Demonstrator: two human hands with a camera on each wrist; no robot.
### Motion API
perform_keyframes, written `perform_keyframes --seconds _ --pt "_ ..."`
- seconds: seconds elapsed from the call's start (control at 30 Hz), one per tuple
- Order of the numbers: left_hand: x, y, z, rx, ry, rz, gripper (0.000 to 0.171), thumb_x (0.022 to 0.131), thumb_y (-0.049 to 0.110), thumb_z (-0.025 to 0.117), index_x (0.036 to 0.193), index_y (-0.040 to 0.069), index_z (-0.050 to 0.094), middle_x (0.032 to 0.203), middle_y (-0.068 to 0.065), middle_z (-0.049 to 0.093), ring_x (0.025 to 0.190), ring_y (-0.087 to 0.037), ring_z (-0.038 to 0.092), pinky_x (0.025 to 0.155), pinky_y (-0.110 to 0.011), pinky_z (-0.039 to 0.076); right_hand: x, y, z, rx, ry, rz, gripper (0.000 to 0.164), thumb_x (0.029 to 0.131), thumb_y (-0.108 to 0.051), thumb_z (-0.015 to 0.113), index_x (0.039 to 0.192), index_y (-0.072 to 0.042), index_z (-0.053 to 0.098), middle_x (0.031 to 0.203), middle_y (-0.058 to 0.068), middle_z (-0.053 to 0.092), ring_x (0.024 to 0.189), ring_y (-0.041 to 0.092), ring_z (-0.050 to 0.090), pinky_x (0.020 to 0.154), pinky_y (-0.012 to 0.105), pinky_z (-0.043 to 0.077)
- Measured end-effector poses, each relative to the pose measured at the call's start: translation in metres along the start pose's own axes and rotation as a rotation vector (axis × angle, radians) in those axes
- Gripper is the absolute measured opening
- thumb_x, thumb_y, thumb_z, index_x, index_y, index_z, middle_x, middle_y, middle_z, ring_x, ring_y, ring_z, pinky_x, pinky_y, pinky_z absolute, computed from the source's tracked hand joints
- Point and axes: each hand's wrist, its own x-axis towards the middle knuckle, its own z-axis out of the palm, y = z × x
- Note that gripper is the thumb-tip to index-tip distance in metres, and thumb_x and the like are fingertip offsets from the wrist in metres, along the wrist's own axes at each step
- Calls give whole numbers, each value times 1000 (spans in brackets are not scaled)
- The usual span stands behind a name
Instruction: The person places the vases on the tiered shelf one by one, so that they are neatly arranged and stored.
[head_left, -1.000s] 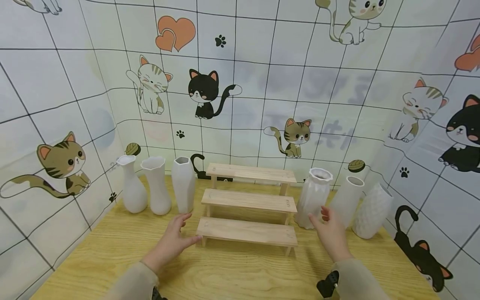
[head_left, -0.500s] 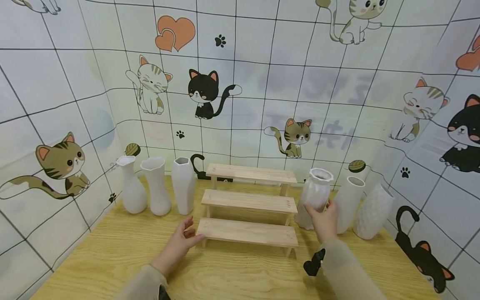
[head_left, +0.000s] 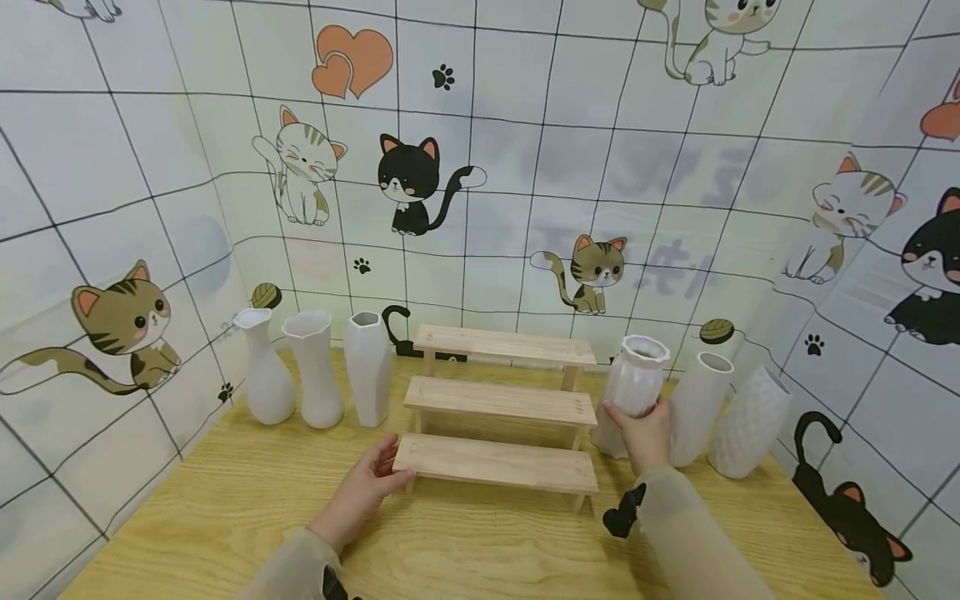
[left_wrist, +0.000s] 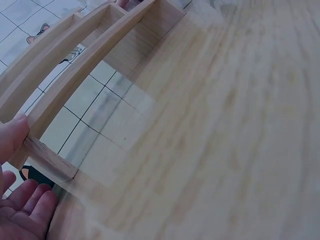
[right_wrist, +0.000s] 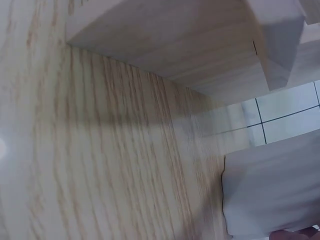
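My right hand grips the lower body of a white ribbed vase with a scalloped rim, standing upright right of a wooden stepped stand. The thumb lies on its left front, the fingers round its right side. In the right wrist view the vase is beside the stand's leg, with only a few fingertips at the bottom edge. My left hand is at the left end of the lowest step, thumb against its front edge. In the left wrist view the relaxed fingers are beside the step's end support.
To the right of the held vase stand a plain cylindrical vase and a diamond-textured vase. Left of the stand are a faceted vase, a wavy-rimmed vase and a narrow-necked vase. Cat-patterned walls border the wooden table.
My right hand has moved left and taken hold of the ribbed vase, which stays in place. My left hand has come slightly right, up to the lowest step's end.
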Motion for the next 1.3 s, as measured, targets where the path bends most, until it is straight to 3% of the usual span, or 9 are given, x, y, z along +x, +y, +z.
perform_keyframes --seconds 0.53,1.07,1.3 --pt "3 -7 -1 18 15 -21 76 84 25 76 147 8 39 138 -11 51 120 -27 49 98 -43 43 5 -1 1 -84 41 -32 85 77 -25 83 140 3 33 132 23 47 119 39 48 99 55 39" --pt "0 -4 -1 33 -5 4 74 86 24 74 147 5 37 138 -15 49 121 -30 48 99 -42 43 -10 -4 -8 -110 3 -18 92 77 -32 83 142 2 27 136 23 42 122 39 44 101 55 37" --pt "0 -2 -1 15 2 -17 74 85 24 75 147 7 38 137 -11 50 120 -27 49 99 -43 42 -21 -10 -15 -91 -40 -6 92 79 -29 81 145 1 25 138 23 40 125 39 42 103 55 35"
